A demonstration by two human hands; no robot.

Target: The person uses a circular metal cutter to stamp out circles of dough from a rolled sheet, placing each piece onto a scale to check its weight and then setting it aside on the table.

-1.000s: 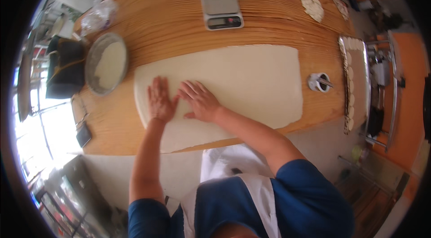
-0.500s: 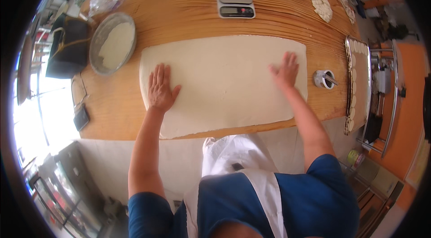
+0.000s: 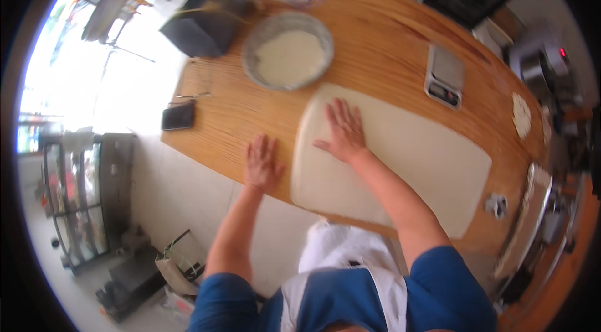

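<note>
Conceivably, the dough could tear or thin unevenly if the right hand pressed or dragged too hard near its left end. It lies as 1 flat sheet on the table, close to the near edge, so a strong pull could make it droop over. A careless reach could also knock the bowl near its far left corner. Neither hand grips anything: the right is open, fingers spread, palm down on the dough; the left hand, also open, is over the table just left of it, blurred, contact unclear.
</note>
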